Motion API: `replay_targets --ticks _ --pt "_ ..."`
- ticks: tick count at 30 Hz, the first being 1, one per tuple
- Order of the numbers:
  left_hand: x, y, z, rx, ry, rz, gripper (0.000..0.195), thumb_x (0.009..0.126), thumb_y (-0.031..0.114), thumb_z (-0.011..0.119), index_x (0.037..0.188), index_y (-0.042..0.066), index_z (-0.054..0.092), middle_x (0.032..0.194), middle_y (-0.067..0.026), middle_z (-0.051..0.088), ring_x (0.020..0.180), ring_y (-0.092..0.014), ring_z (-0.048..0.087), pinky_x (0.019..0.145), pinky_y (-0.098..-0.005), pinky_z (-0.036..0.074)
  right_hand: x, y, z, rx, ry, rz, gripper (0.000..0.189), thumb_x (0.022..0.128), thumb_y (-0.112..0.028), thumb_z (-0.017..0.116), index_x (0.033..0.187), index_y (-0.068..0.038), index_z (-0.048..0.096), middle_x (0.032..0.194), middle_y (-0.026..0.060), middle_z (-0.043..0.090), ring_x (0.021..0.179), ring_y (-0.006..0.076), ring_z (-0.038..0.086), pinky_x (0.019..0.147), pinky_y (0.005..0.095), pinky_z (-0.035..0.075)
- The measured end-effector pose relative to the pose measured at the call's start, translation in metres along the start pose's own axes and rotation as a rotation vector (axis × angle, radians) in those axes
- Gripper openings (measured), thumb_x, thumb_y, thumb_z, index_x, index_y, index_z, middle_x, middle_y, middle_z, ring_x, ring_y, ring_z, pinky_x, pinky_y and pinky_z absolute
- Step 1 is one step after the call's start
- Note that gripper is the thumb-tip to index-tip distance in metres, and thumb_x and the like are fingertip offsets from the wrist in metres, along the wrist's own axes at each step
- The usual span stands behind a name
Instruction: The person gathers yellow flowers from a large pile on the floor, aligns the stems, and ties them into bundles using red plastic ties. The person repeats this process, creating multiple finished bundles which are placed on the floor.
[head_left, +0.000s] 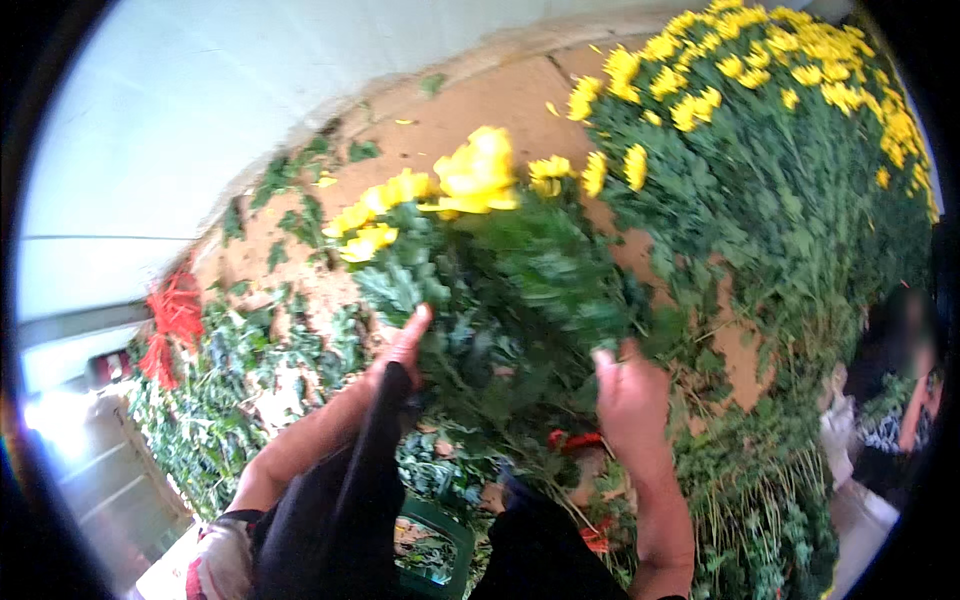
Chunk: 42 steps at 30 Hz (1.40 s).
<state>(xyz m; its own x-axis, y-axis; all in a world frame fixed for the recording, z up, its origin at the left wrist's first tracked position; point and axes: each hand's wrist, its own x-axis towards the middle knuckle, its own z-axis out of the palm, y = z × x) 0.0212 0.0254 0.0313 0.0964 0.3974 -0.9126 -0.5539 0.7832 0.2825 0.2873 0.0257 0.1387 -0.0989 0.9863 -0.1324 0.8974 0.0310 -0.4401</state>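
A bunch of yellow chrysanthemums (397, 195) leans across my lap, blooms pointing away from me. My left hand (405, 352) holds the bunch from its left side; the thumb shows and the other fingers are hidden by leaves. On the other side my right hand (634, 397) is closed around a leafy chrysanthemum stem (559, 270), blurred, with a large bloom (476, 172) at its far end. Loose stems hang below, between my knees.
A large heap of cut yellow chrysanthemums (780, 150) lies at the right. Stripped leaves (217, 397) litter the brown floor (510, 97). Red plastic ties (174, 322) hang at the left, by a pale wall (225, 97). Another person (900, 405) is at the right edge.
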Motion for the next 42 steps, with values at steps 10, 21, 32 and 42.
replay_targets --ticks 10,21,32,42 --pt "-0.021 0.017 -0.011 0.325 -0.192 0.108 0.086 0.076 0.078 0.056 0.112 0.002 0.066 0.100 -0.0124 0.069 0.084 -0.021 0.064 0.072 -0.0356 0.050 0.010 -0.041 0.107 0.115 -0.213 -0.047 0.025 0.097 -0.024 0.050 0.090 -0.001 0.058 0.065 0.0231 0.060 0.062 0.0435 0.060 0.057 0.0515 0.047" --pt "-0.011 0.033 -0.040 0.128 0.164 0.324 0.038 0.075 0.030 0.073 0.102 0.007 0.063 0.099 -0.0124 0.064 0.089 -0.030 0.063 0.078 -0.0442 0.054 0.026 -0.050 0.096 0.086 -0.070 -0.535 0.027 0.094 -0.029 0.055 0.086 -0.004 0.061 0.082 0.0162 0.066 0.075 0.0383 0.063 0.067 0.0482 0.050" --pt "0.017 0.039 -0.037 -0.146 -0.142 0.214 0.043 0.074 0.025 0.070 0.111 0.005 0.061 0.099 -0.0095 0.068 0.088 -0.026 0.066 0.084 -0.0414 0.055 -0.013 0.072 0.050 0.197 -0.614 0.120 0.028 0.096 -0.029 0.051 0.103 -0.003 0.061 0.102 0.0175 0.064 0.093 0.0396 0.061 0.079 0.0466 0.049" --pt "-0.001 0.028 0.015 -0.038 -0.145 0.066 0.044 0.072 0.025 0.069 0.111 0.004 0.062 0.100 -0.0099 0.069 0.089 -0.025 0.066 0.085 -0.0411 0.054 0.183 0.186 0.051 -0.559 0.226 0.208 0.066 0.087 -0.026 0.067 0.143 -0.010 0.037 0.146 0.0149 0.037 0.128 0.0354 0.041 0.103 0.0542 0.037"
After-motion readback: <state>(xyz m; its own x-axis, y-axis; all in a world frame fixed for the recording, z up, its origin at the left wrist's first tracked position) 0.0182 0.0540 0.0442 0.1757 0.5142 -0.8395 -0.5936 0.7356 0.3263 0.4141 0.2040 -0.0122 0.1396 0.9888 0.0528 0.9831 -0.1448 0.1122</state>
